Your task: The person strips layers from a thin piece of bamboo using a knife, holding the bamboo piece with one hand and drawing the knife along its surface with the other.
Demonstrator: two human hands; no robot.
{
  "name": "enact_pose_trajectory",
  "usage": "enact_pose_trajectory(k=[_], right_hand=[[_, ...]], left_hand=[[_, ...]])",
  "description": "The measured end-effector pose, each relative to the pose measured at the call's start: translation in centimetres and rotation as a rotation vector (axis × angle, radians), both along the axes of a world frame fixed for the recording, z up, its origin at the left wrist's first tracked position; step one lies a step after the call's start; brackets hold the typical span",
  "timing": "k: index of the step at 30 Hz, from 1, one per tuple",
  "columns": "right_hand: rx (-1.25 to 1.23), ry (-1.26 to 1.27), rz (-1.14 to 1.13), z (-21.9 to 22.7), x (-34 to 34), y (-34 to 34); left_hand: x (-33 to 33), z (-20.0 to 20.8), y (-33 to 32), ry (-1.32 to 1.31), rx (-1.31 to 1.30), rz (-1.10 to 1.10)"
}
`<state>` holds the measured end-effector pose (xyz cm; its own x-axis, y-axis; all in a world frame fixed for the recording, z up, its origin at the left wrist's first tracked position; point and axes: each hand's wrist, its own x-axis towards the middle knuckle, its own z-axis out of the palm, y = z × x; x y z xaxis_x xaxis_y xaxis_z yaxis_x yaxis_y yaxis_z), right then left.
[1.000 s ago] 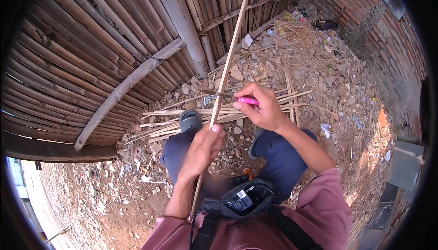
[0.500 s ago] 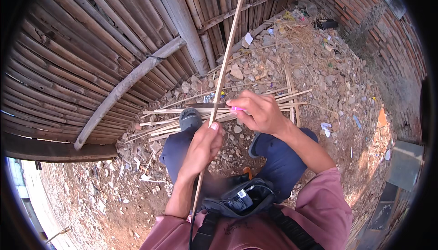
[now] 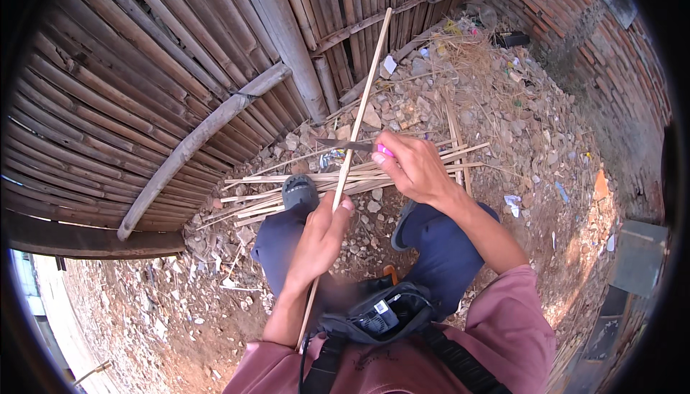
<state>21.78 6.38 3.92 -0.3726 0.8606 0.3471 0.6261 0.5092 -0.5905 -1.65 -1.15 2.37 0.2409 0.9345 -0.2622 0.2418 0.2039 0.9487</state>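
A long pale bamboo strip [image 3: 367, 92] slants up and away from my lap. My left hand [image 3: 320, 237] is closed round its lower part, with the tail of the strip running down beside my waist. In my right hand [image 3: 415, 167] is a knife [image 3: 343, 145] with a pink handle, gripped with the fingers wrapped round it. Its dark blade points left and lies across the strip, a little beyond my left hand. Most of the handle is hidden by the right fingers.
More bamboo strips [image 3: 266, 191] lie piled on the stony ground beyond my feet, by a grey shoe [image 3: 299, 191]. A bamboo wall [image 3: 136, 107] rises at left, a brick wall [image 3: 611, 71] at right. An open black bag [image 3: 377, 313] sits at my waist.
The knife and my right hand have moved farther up the strip, away from my left hand. The strip's far end has dropped slightly and shifted right.
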Motion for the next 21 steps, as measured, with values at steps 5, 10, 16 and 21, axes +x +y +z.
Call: enact_pose_trajectory(k=[5, 10, 16, 21], right_hand=[[0.204, 0.092, 0.247, -0.7, -0.4, -1.0], [0.125, -0.048, 0.042, -1.9, -0.8, 0.6], [0.11, -0.049, 0.071, -1.8, -0.7, -0.1], [0.36, 0.005, 0.2, -1.1, -0.9, -0.8]], left_hand=[[0.1, 0.0, -0.1, 0.043, 0.09, 0.003], [-0.2, 0.3, 0.0, 0.044, 0.045, -0.015], [-0.4, 0.3, -0.1, 0.024, 0.032, -0.017], [-1.0, -1.5, -0.3, 0.078, 0.221, -0.043]])
